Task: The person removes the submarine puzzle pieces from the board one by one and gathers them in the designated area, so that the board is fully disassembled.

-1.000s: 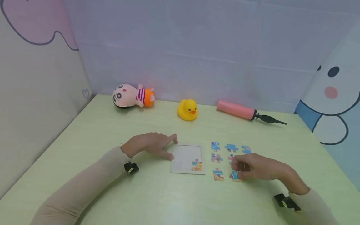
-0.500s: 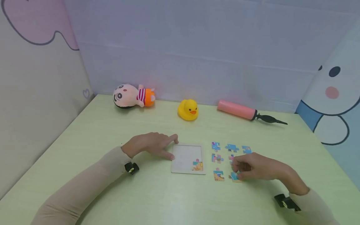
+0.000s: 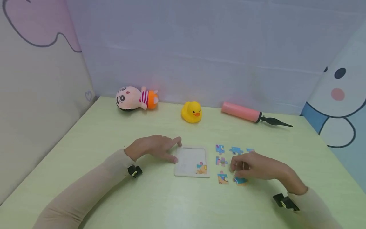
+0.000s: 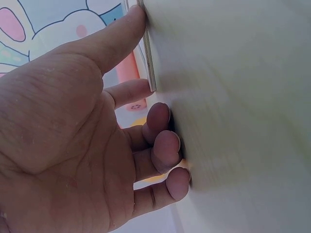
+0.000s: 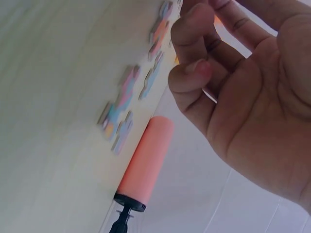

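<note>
In the head view my left hand point(image 3: 157, 147) reaches to a shallow white puzzle frame point(image 3: 190, 161); its thumb and index fingertip touch the left side and top-left corner. The left wrist view shows the other fingers point(image 4: 166, 145) down on the table. One puzzle piece point(image 3: 201, 169) lies in the frame's lower right corner. My right hand point(image 3: 258, 166) is low over loose puzzle pieces, fingers curled, thumb tip by the upper edge of a blue-and-tan puzzle piece point(image 3: 240, 182). Whether anything is between its fingertips is hidden; the right wrist view cuts them off.
Several other puzzle pieces point(image 3: 222, 161) lie in rows right of the frame. Along the back of the table point(image 3: 160, 200) are a plush doll point(image 3: 137, 98), a yellow rubber duck point(image 3: 191, 112) and a pink hand pump point(image 3: 241, 112). Printed cloth walls stand behind and at both sides.
My right hand has shifted slightly left and away from me, uncovering more of the blue-and-tan piece and covering the middle piece behind it. My left hand stays at the frame.
</note>
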Action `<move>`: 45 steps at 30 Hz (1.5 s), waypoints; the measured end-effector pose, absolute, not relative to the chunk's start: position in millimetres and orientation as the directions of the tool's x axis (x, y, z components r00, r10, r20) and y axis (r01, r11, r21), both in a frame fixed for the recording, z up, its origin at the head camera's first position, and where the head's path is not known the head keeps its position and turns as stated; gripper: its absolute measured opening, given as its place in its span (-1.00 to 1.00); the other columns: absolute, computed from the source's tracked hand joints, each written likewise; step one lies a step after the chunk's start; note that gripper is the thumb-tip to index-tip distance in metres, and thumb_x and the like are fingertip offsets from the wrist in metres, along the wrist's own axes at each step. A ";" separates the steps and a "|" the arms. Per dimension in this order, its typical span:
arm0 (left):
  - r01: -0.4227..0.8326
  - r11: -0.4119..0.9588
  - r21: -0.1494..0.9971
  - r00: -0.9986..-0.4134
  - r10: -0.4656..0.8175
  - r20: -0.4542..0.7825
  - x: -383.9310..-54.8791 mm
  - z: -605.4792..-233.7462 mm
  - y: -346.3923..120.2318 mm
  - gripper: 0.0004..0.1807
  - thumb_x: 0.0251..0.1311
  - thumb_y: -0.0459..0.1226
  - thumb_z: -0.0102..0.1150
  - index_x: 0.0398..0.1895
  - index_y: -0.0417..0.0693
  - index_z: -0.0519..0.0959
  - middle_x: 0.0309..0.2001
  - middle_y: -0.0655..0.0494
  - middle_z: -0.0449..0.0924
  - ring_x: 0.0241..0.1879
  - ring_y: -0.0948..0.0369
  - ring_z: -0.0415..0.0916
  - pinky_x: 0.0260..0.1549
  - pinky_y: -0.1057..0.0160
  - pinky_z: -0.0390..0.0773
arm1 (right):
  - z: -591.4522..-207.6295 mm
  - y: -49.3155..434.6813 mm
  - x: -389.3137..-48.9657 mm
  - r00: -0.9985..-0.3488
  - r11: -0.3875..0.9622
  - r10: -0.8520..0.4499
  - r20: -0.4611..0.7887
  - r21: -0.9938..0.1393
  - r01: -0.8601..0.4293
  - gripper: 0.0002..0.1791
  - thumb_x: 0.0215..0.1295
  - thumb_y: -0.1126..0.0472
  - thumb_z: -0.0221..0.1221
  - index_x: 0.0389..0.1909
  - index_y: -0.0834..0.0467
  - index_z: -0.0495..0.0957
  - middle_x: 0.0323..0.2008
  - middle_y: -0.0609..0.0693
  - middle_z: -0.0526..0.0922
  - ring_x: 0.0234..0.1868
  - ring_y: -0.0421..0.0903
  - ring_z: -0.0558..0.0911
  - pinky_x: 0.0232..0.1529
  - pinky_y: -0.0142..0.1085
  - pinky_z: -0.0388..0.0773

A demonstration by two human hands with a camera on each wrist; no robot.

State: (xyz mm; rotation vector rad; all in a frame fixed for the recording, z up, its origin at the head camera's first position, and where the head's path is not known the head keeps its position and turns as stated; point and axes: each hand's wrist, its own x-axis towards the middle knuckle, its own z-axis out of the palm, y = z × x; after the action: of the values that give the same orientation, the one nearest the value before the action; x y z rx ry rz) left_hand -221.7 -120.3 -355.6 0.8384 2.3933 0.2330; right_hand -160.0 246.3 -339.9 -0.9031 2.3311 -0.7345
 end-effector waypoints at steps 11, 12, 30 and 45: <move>0.511 0.789 0.342 -0.633 0.615 -0.470 -222.4 -358.3 -122.7 -0.34 0.27 0.13 0.26 0.31 0.20 0.22 -0.24 0.10 0.50 -0.25 0.10 0.46 -0.17 0.11 0.45 | -338.8 213.2 -168.4 -0.604 0.605 -0.752 -0.265 -0.640 -0.473 -0.95 0.42 0.18 0.21 -0.16 0.01 0.57 -0.46 -0.20 0.52 -0.46 -0.28 0.45 -0.41 -0.39 0.42; 0.513 0.789 0.339 -0.634 0.614 -0.470 -222.5 -358.3 -122.5 -0.34 0.27 0.13 0.25 0.31 0.21 0.22 -0.23 0.11 0.50 -0.24 0.10 0.47 -0.16 0.11 0.46 | -339.0 210.3 -169.3 -0.599 0.598 -0.758 -0.258 -0.640 -0.482 -0.93 0.41 0.18 0.22 -0.15 0.02 0.57 -0.45 -0.20 0.52 -0.46 -0.27 0.45 -0.40 -0.38 0.43; 0.519 0.793 0.317 -0.638 0.607 -0.473 -223.0 -358.8 -121.7 -0.33 0.26 0.17 0.24 0.32 0.25 0.22 -0.25 0.12 0.51 -0.25 0.13 0.48 -0.19 0.16 0.46 | -352.0 156.6 -180.5 -0.584 0.639 -0.740 -0.334 -0.621 -0.454 -0.64 0.27 0.14 0.37 -0.04 0.12 0.44 -0.56 -0.17 0.47 -0.56 -0.26 0.42 -0.39 -0.36 0.41; 0.503 0.800 0.328 -0.641 0.600 -0.479 -222.2 -356.8 -120.7 -0.32 0.25 0.17 0.25 0.32 0.23 0.21 -0.17 0.14 0.51 -0.21 0.13 0.48 -0.11 0.13 0.48 | -352.6 152.0 -178.0 -0.628 0.636 -0.733 -0.263 -0.593 -0.494 -0.65 0.21 0.17 0.42 -0.13 0.09 0.44 -0.32 -0.09 0.47 -0.30 -0.14 0.45 -0.21 -0.31 0.45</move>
State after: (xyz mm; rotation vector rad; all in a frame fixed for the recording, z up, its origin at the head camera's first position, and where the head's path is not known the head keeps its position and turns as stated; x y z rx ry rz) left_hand -222.2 -120.7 -356.8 0.8138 2.4025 0.2190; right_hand -178.0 152.0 -352.6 -0.9606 2.3691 -0.6537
